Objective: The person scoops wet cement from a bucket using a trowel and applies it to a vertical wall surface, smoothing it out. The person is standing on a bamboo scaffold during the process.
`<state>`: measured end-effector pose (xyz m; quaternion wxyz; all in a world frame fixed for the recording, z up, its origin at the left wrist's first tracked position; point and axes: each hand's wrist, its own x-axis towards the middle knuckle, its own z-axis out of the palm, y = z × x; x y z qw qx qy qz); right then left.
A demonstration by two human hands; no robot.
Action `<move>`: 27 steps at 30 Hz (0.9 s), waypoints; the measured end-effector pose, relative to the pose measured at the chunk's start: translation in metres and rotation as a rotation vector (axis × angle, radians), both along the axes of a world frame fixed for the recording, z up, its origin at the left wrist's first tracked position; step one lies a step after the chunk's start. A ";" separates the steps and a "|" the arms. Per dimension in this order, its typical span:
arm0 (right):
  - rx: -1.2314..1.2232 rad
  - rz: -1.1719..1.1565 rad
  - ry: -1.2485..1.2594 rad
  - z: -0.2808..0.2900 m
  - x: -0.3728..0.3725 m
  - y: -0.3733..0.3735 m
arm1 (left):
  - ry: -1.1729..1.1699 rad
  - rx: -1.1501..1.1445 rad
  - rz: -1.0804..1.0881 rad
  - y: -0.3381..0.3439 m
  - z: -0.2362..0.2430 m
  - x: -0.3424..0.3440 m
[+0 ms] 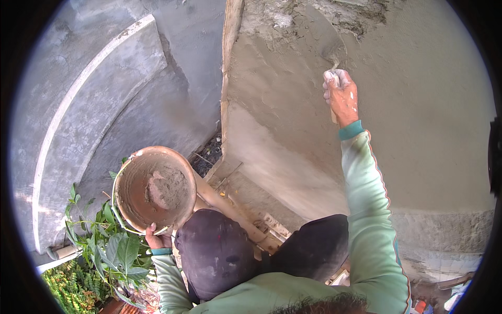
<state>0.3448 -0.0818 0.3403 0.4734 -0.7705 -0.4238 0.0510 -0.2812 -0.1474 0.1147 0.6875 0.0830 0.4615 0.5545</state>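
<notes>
My right hand (pixel 343 98), spotted with pale mortar, is closed round the handle of a trowel (pixel 330 48). The trowel's blade lies against the wet grey-brown mortar on the wall (pixel 413 125), near a rough patch (pixel 361 18) at the top. At lower left, my left hand (pixel 157 238) grips the near rim of a round bucket (pixel 132 206). The bucket tilts toward me beside my knee, and a mound of mortar (pixel 168 187) sits inside it. Part of that hand's fingers is hidden by the rim.
A wooden strip (pixel 226 78) edges the plastered wall. Left of it stands a grey wall with a curved raised band (pixel 68 112). Leafy plants (pixel 117 254) grow beside the bucket. Below my knees run a pipe-like beam (pixel 219 206) and a ledge with wood scraps (pixel 274 225).
</notes>
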 end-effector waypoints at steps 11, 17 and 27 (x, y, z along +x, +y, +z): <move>0.106 -0.103 0.328 -0.006 0.000 -0.116 | -0.091 -0.023 -0.095 -0.003 0.011 0.008; -0.233 -0.005 0.266 -0.033 -0.047 -0.182 | 0.120 0.061 -0.183 0.031 0.080 0.077; -0.468 0.311 -0.589 -0.005 -0.157 -0.035 | 0.389 0.551 -0.683 0.089 0.198 0.193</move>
